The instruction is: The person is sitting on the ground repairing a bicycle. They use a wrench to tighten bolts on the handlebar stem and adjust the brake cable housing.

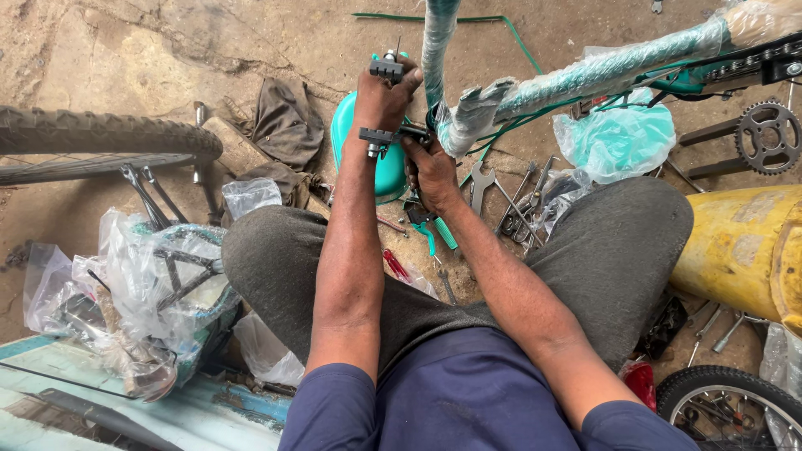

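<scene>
Head view: looking down over the person's own lap and both forearms to a dirt floor (167,50).
Left hand (383,102): closed around a black brake caliper (386,68), whose two arms with brake pads stick out above and below the fist.
Right hand (433,171): fingers curled tight at the lower end of the caliper, just beside the frame joint; what it pinches is too small to tell.
Brake caliper place: held up against the wrapped bicycle frame (585,75), where the teal tubes meet.
Bicycle frame: teal tubes under clear plastic wrap, one running up the view, one slanting to the right.
Chain and sprocket (767,134): at the right edge, the chain along the frame's upper right end.
Teal bowl (388,171): on the floor under the left hand, partly hidden.
Wrenches (501,196): several spanners lie on the floor just beyond the right hand.
Front tyre (100,138): knobbly wheel at the left, on its side.
Yellow cylinder (743,250): at the right, beside the knee.
Small wheel (727,405): bottom right corner.
Plastic bags (125,284): crumpled clear wrap over parts at the lower left.
</scene>
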